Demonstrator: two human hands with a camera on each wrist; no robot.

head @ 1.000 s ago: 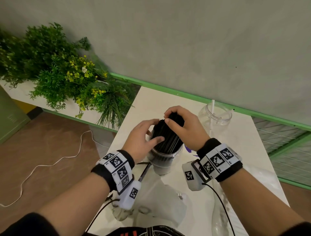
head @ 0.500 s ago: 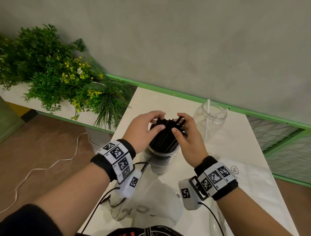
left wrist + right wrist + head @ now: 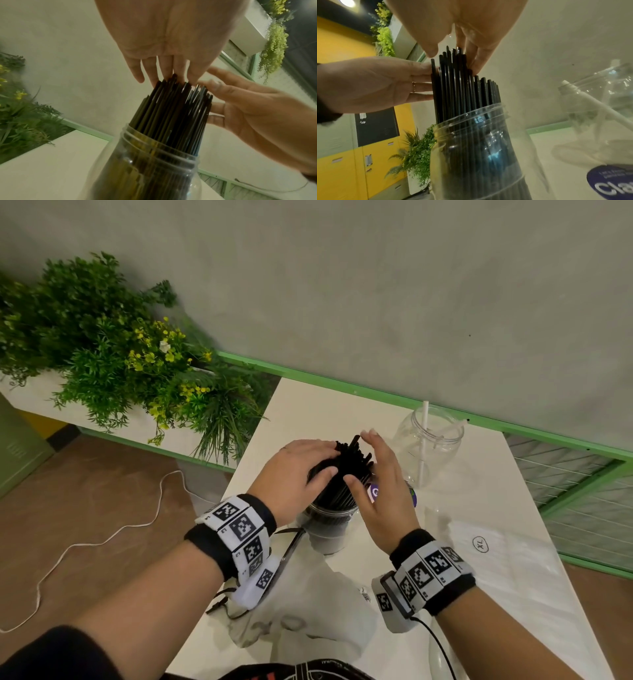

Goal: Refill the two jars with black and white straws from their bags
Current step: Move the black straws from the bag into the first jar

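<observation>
A clear jar (image 3: pixel 329 525) stands mid-table, packed with black straws (image 3: pixel 347 470) that stick up unevenly out of its mouth. My left hand (image 3: pixel 298 470) lies against the bundle's left side and top, fingers straight. My right hand (image 3: pixel 380 484) flanks the right side, fingers straight, thumb on the straws. In the left wrist view my left hand's fingertips (image 3: pixel 171 70) touch the tops of the straws (image 3: pixel 171 111), and the right hand (image 3: pixel 248 108) lies flat beside them. A second clear jar (image 3: pixel 428 446) behind on the right holds a couple of white straws (image 3: pixel 424 433).
A crumpled clear bag (image 3: pixel 308 621) lies in front of the jar. A flat white bag marked XL (image 3: pixel 496 559) lies to the right. A planter of greenery (image 3: pixel 120 354) stands past the table's left edge. A grey wall runs behind.
My right hand has let go of the top of the straw bundle and shifted to its right side with fingers straightened. The left hand has slid up onto the straw tops.
</observation>
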